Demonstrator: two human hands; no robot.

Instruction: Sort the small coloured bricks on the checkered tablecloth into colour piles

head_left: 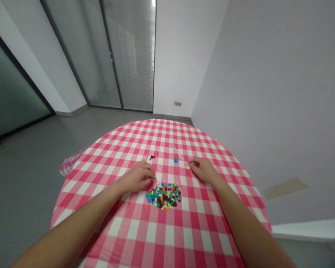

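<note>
A small heap of tiny coloured building bricks (164,196), blue, green, brown, yellow and white, lies on the near half of the table. At the heap's upper left edge is my left hand (139,176), palm down, its fingers curled and closed; whatever they grip is hidden. My right hand (203,169) rests on the cloth right of the heap with fingers bent together. By its fingertips is a pale yellow piece (187,167); I cannot make out whether they hold anything. Beyond my hands lie a few dark brown bricks (152,158) and a small blue cluster (176,160).
A red-and-white checked tablecloth (167,134) covers the round table. One thin, pale, straight strip or line (178,152) runs near my right fingertips. Behind the table are a glass partition (130,56) and white walls; a grey wall (279,93) stands close on the right.
</note>
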